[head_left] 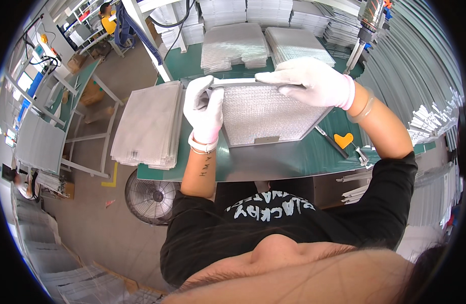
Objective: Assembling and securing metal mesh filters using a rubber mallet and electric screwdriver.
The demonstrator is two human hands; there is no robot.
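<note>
A framed metal mesh filter panel (271, 114) stands tilted on the green worktable (233, 169), its silvery mesh facing me. My left hand (204, 109), in a white glove, is closed on the panel's upper left corner. Along the top edge, toward the right, my gloved right hand (314, 83) grips the frame, with fingers reaching over the rim. Part of the panel's right side is hidden by that hand. To the right of the panel lie a black-handled tool (332, 142) and a yellow heart-shaped piece (343, 140) beside a small metal tool (363, 157).
A stack of mesh sheets (147, 124) sits left of my left hand. Two more mesh stacks (234, 45) (299, 44) lie behind the panel. A powered driver (371, 20) hangs at the back right. Metal strips (420, 55) stand at right; a floor fan (156, 196) is below left.
</note>
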